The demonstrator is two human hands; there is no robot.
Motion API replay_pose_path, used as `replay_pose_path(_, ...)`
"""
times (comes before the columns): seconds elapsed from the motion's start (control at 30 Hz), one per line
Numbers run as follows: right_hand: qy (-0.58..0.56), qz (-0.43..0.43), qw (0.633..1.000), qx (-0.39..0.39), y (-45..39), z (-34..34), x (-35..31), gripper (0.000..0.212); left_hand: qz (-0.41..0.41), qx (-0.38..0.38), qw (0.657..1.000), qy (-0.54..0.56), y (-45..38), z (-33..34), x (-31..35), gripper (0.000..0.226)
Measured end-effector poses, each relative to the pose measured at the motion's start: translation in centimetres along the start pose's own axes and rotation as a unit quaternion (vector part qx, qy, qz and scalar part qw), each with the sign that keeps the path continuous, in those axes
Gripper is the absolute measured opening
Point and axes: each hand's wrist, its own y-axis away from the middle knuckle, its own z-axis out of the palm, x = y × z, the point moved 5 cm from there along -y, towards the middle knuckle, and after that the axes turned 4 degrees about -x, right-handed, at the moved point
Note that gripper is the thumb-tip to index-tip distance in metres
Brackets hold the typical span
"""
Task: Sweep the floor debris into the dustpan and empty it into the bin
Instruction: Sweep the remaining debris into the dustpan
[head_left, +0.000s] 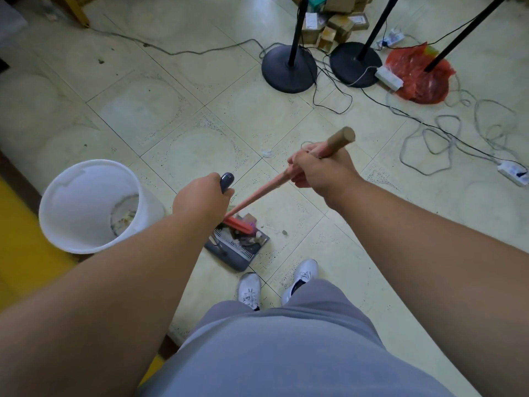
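My left hand (201, 199) grips the dark grey handle (226, 181) of a grey dustpan (237, 257) that stands on the tiled floor just ahead of my shoes. My right hand (320, 170) grips the pink broom handle (257, 193) near its wooden top end. The red broom head (237, 224) lies at the dustpan's mouth, over a heap of debris (247, 237) inside the pan. A few small bits (284, 232) lie on the floor just right of the pan, and a white scrap (267, 152) farther ahead. The white bin (91, 204) stands to the left, with some rubbish at its bottom.
Two round black stand bases (289, 68) (355, 63) and a red plastic bag (418, 78) are ahead right. Cables (446, 133) and white power strips (512, 171) trail across the right floor. Cardboard boxes (335, 24) are stacked at the back. A yellow edge (20, 239) runs along the left.
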Motion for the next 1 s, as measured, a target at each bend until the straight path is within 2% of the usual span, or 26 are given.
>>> replay_pose_path(0.17, 0.012, -0.019, 0.999, 0.037, 0.3, 0.2, -0.7, 0.03, 0.006, -0.004, 1.0, -0.001, 0.7, 0.0, 0.4, 0.03)
replay_pose_path(0.23, 0.01, -0.034, 0.998, 0.05, 0.5, 0.3, -0.6, 0.027, 0.006, 0.001, 1.0, 0.007, 1.1, 0.0, 0.4, 0.027)
replay_pose_path(0.3, 0.037, -0.07, 0.995, 0.056, 0.7, 0.2, -1.0, 0.023, 0.005, -0.001, 1.0, 0.011, 1.4, -0.1, 0.3, 0.022)
replay_pose_path(0.43, 0.119, -0.133, 0.982, 0.061, 0.8, -0.3, -2.4, 0.022, 0.0, -0.015, 1.0, 0.016, 1.4, 0.4, -0.1, 0.029)
replay_pose_path(0.5, 0.153, -0.156, 0.974, 0.061, -0.2, -0.5, -2.7, 0.031, -0.004, -0.021, 1.0, 0.017, 1.5, 0.7, -0.2, 0.029)
replay_pose_path(0.57, 0.186, -0.172, 0.965, 0.07, -1.4, -0.6, -2.3, 0.031, -0.007, -0.015, 1.0, 0.015, 1.7, 0.9, 0.0, 0.029)
replay_pose_path(0.67, 0.224, -0.14, 0.964, 0.044, -3.4, 0.1, 0.1, 0.025, -0.009, -0.002, 1.0, 0.007, 1.8, 1.1, 0.3, 0.028)
replay_pose_path(0.83, 0.244, -0.046, 0.969, -0.015, -4.4, 0.9, 5.5, 0.038, -0.011, 0.0, 1.0, 0.007, 1.8, 1.6, 0.3, 0.027)
replay_pose_path(0.9, 0.316, -0.02, 0.948, -0.04, -4.0, 0.6, 7.0, 0.04, -0.017, -0.001, 1.0, 0.011, 1.9, 1.8, 0.0, 0.028)
replay_pose_path(1.0, 0.393, -0.043, 0.916, -0.068, -2.9, 0.7, 7.4, 0.038, -0.02, -0.001, 1.0, 0.015, 1.8, 1.8, -0.2, 0.031)
